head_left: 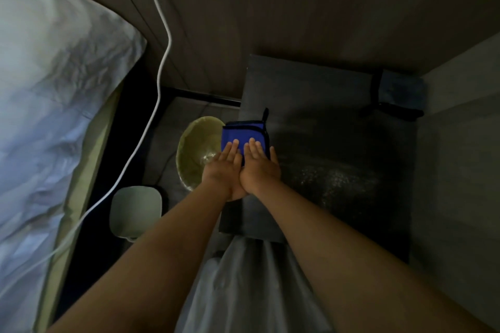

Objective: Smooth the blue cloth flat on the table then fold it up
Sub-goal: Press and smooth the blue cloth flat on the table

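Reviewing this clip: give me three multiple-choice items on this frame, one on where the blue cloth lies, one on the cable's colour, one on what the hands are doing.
1. Where does the blue cloth lie?
A. at the left edge of the dark table
B. on the bed
C. in the basin

2. What colour is the cable?
A. red
B. white
C. black

3. How are the left hand and right hand?
A. lifting the cloth
B. apart, off the cloth
C. side by side, flat on the cloth

Answers: 1 A, the cloth sits at the table edge, beside the basin. 2 B, it shows pale white against the wall. 3 C, both palms press down, fingers extended.
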A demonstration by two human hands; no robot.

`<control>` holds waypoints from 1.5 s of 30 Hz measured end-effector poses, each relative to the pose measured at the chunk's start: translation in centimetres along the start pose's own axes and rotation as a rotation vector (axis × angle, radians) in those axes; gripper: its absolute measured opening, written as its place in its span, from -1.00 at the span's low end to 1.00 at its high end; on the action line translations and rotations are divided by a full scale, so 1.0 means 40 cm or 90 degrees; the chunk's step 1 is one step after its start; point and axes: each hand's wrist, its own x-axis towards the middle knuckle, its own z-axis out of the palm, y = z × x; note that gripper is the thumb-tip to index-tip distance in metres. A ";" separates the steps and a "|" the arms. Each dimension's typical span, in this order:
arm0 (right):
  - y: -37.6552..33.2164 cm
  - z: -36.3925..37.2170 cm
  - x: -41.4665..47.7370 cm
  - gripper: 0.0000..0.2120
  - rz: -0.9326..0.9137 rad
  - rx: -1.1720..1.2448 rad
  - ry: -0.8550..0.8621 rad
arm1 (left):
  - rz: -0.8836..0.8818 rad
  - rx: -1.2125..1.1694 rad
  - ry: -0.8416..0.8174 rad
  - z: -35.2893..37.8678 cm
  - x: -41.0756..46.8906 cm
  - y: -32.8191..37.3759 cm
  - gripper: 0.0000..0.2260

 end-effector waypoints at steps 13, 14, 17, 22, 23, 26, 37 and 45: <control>0.102 0.005 -0.027 -0.39 0.062 -0.045 -0.001 | 0.062 -0.015 0.022 -0.017 0.013 0.109 -0.14; 0.122 0.005 -0.032 -0.40 0.068 -0.042 -0.003 | 0.071 -0.016 0.024 -0.022 0.016 0.127 -0.13; 0.182 0.010 -0.048 -0.41 0.089 -0.026 -0.004 | 0.096 -0.006 0.019 -0.037 0.032 0.181 -0.09; 0.292 0.009 -0.060 -0.38 0.139 0.001 -0.008 | 0.145 0.020 0.014 -0.074 0.075 0.275 -0.05; 0.313 0.005 -0.060 -0.37 0.146 0.002 -0.008 | 0.153 0.026 0.018 -0.084 0.084 0.293 -0.06; 0.377 -0.013 -0.053 -0.38 0.156 0.005 -0.018 | 0.161 0.024 0.026 -0.109 0.113 0.343 -0.08; 0.416 -0.086 0.012 -0.41 0.124 0.064 0.004 | 0.125 -0.004 0.044 -0.184 0.174 0.342 -0.09; 0.184 -0.100 0.053 -0.41 0.006 0.083 -0.011 | 0.028 0.002 0.041 -0.118 0.114 0.126 -0.05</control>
